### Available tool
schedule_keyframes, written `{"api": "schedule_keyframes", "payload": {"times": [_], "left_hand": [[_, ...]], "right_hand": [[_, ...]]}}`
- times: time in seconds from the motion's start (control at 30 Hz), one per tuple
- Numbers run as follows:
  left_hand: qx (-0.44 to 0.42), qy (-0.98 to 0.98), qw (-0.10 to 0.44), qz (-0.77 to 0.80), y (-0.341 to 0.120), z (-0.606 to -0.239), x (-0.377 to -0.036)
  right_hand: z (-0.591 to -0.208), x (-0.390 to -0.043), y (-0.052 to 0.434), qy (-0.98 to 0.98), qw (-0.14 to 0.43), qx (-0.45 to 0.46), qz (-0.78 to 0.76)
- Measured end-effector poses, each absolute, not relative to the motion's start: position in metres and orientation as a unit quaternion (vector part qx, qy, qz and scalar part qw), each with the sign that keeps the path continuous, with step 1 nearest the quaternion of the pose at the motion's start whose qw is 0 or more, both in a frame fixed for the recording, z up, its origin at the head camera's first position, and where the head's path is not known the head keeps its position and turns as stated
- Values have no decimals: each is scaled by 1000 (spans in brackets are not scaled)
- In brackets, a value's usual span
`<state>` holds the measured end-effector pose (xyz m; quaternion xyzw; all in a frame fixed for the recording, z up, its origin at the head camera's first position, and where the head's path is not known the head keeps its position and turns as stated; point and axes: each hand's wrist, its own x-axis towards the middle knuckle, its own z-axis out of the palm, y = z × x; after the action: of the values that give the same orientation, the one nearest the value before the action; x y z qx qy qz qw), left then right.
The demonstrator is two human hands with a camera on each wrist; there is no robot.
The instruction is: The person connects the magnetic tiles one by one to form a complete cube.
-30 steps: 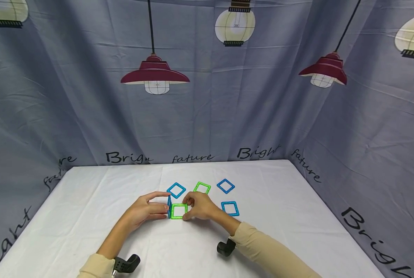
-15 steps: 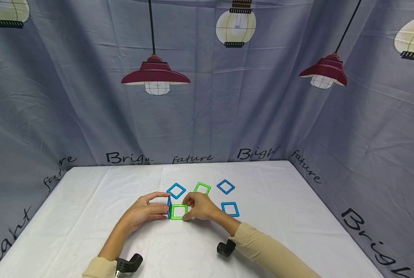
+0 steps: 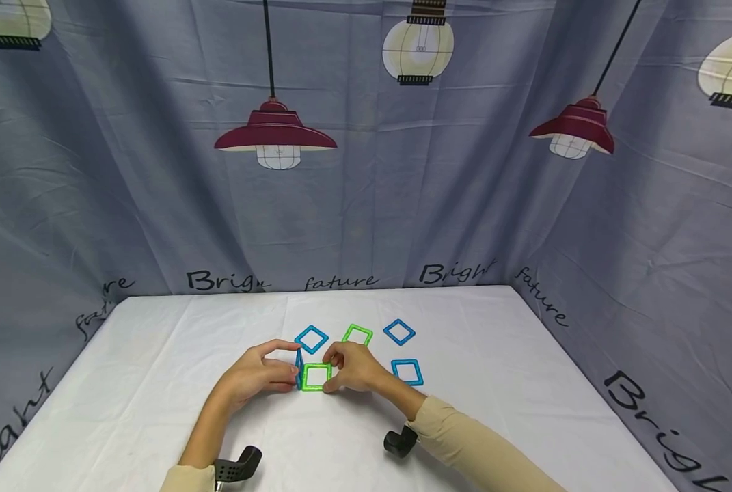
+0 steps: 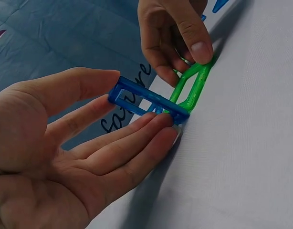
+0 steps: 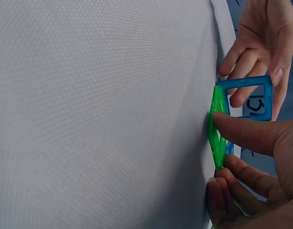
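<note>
My left hand [image 3: 251, 377] holds a blue square magnetic tile [image 3: 299, 358] on edge. In the left wrist view, the thumb and index finger are at the top of this blue frame [image 4: 151, 97], and the other fingers lie against its lower edge. A green square magnetic tile [image 3: 305, 377] lies flat on the table, its left side meeting the blue tile's foot. My right hand [image 3: 356, 367] grips the green tile's right side between thumb and fingers. Seen from the right wrist, the blue tile [image 5: 268, 98] rises at an angle from the green one [image 5: 214, 131].
Behind the hands, a blue tile [image 3: 304, 332] and a green tile [image 3: 362, 327] lie flat on the white table [image 3: 495, 410]. Two more blue tiles sit to the right, one farther back [image 3: 407, 325] and one nearer [image 3: 408, 361]. A printed curtain [image 3: 366, 205] hangs behind.
My left forearm has swung slightly to the right, while the fingers of both hands and the two joined tiles stay nearly where they were.
</note>
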<state>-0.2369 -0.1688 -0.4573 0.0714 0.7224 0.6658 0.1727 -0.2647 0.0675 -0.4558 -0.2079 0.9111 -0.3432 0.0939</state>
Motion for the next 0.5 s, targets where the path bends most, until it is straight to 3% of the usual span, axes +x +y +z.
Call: {"api": "schedule_keyframes", "payload": {"times": [0.5], "left_hand": [[83,726,170,662,-168,-458,-235]], "right_hand": [[-452,-271,66,911,101,-196,-348]]}}
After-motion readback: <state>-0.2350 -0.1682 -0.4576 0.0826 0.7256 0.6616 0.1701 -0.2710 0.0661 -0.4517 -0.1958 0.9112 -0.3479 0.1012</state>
